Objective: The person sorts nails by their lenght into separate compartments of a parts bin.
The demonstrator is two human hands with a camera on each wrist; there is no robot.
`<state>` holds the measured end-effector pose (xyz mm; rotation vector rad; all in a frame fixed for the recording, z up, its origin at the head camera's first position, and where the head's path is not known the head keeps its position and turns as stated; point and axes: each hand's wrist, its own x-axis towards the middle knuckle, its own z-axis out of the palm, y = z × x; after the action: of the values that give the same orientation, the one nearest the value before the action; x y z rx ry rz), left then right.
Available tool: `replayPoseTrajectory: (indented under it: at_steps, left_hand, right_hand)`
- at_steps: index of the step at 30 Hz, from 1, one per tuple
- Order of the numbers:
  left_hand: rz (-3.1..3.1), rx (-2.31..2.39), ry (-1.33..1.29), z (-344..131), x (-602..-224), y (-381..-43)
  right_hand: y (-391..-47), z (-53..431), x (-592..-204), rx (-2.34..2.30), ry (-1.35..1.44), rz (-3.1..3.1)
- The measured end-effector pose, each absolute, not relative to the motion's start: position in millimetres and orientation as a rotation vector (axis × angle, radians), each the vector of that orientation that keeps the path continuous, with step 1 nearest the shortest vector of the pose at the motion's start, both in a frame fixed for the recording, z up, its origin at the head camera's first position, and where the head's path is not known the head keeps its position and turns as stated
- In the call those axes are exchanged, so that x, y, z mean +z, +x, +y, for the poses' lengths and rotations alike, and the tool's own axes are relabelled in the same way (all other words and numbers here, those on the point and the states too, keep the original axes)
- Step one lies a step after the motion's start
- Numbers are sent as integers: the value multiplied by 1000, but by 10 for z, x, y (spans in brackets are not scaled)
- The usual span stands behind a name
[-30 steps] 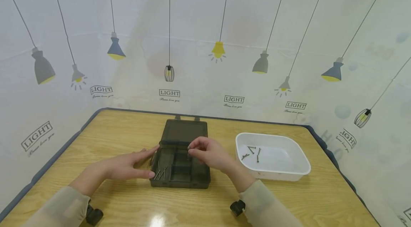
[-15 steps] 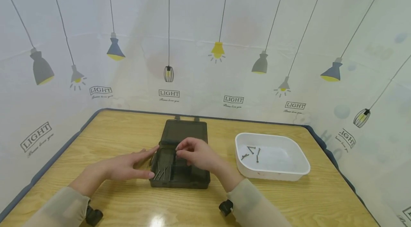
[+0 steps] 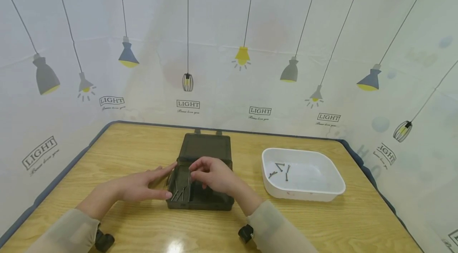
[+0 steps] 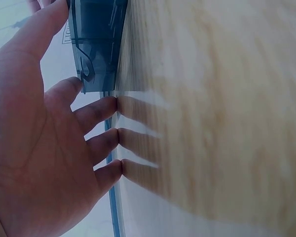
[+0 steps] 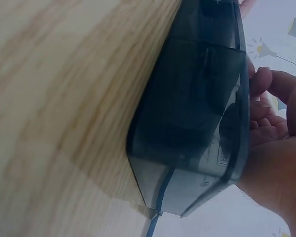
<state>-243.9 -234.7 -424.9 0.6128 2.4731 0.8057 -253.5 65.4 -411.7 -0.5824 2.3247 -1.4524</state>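
A dark translucent compartment box (image 3: 222,201) stands on the table with its lid (image 3: 205,146) folded back. Several screws (image 3: 179,194) lie in its front left compartment. My left hand (image 3: 137,185) rests at the box's left side, thumb and index finger spread along the edge; in the left wrist view its other fingertips (image 4: 108,139) touch the tabletop. Over the left compartments my right hand (image 3: 216,175) pinches a thin screw, mostly hidden by the fingers. The right wrist view shows that hand's curled fingers (image 5: 262,81) above the box rim, what they hold being out of sight.
To the right of the box stands a white tray (image 3: 323,175) with several screws (image 3: 280,168) at its left end. Behind the wooden table (image 3: 143,225) hangs a pale cloth (image 3: 222,86) printed with lamps.
My right hand has moved left across the box, from above its middle to the divider beside the left compartments, still pinching. The left hand has stayed in place.
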Motion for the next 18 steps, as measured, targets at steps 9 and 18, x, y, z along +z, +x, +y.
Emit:
replayPoseTrajectory:
  at_steps: [9,18]
  left_hand:
    - [2483,807,624,-2351,-4253,-2431]
    - [2481,808,626,-2357,-4260,-2436]
  right_hand:
    - [-2527,797,-4055,-1458,-623,2350]
    - [-2491,1211,-3895,-1479,-634,2347]
